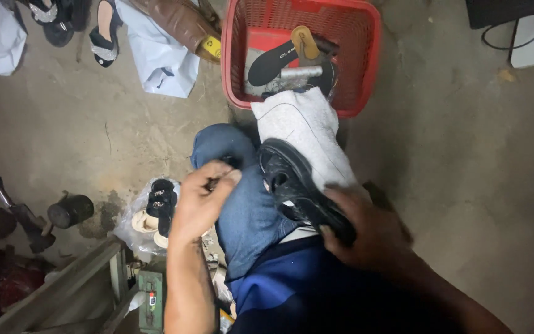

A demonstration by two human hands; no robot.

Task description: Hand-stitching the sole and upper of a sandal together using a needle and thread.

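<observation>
A black sandal [295, 185] lies across my lap on a white cloth [307, 133] that drapes over my blue-jeaned knee [248, 210]. My right hand [369, 232] grips the sandal's near end. My left hand [202, 201] is closed, fingertips pinched on a small dark thing I cannot make out, just left of the sandal above the knee.
A red plastic basket [366, 55] with shoe soles and a tan sandal stands ahead. Black sandals [103, 37], a brown shoe [180, 21] and white bags [159, 59] lie at top left. A clear bag of shoe parts [156, 213], a dark pot [69, 210] and a wooden frame [75, 284] are at left.
</observation>
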